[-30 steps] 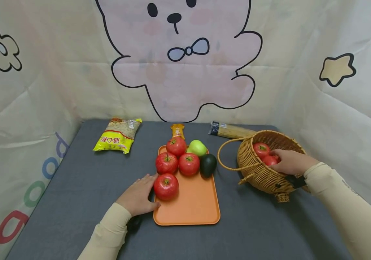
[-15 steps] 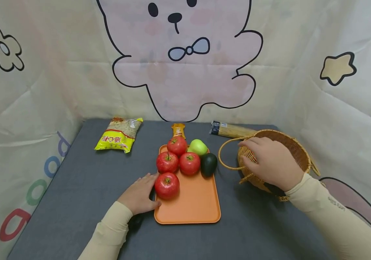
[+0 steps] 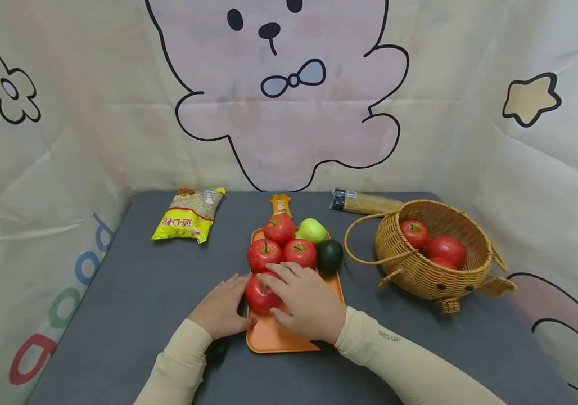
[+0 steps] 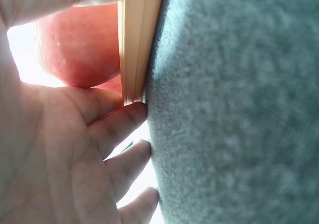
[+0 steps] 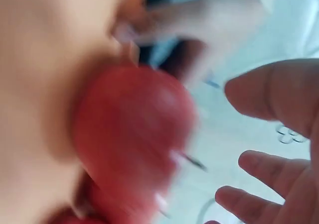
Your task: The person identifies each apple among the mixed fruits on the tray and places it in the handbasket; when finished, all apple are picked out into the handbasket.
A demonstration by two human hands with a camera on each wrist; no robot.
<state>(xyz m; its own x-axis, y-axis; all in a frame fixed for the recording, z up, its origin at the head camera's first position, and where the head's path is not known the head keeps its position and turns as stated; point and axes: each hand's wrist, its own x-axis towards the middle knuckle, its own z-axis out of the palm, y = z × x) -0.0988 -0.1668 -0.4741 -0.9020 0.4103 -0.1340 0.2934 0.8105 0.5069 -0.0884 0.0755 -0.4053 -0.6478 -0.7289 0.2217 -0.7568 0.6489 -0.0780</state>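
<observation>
Red apple rests at the left side of an orange tray, close to its left rim. Right hand is released, fingers spread over and beside the apple; the right wrist view shows them apart from it. Left hand is likewise released, fingers extended against the tray's left edge. Three other red apples crowd the far side, with a green fruit and a dark avocado at far right. Beyond the far edge lies an orange packet; a yellow bag lies far left, a long packet far right. Wicker basket, holding red fruits, stands right, its handle reaching trayward. Gray surface separates the two; printed curtains enclose the far, left and right sides.
</observation>
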